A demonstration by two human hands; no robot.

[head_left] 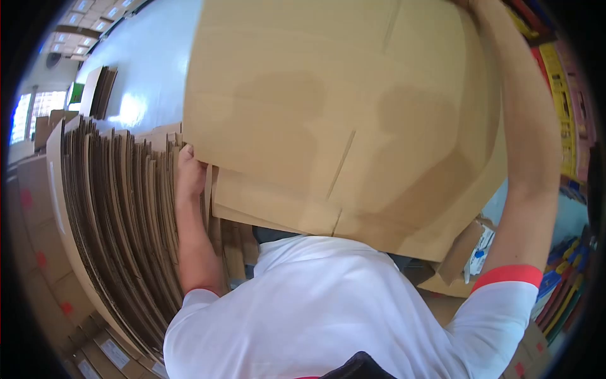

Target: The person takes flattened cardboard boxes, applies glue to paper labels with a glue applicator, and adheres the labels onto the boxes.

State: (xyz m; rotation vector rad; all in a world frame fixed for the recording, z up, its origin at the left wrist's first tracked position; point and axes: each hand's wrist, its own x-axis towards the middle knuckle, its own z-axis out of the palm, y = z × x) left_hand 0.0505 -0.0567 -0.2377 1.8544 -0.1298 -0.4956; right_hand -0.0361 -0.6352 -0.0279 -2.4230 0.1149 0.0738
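A large flat sheet of brown cardboard spans the middle of the view in front of my body, with shadows across it and a slit near its lower part. My left hand grips its lower left edge, the thumb up on the near side. At the top right, my right hand is at the sheet's upper edge, mostly cut off by the frame, so its fingers cannot be made out. Another cardboard layer shows below the sheet's bottom edge.
Many flattened cardboard sheets stand upright in a row at my left. An open carton with printed packets lies at the lower right. Colourful stacked goods line the right side. Stacked boxes stand at the far left.
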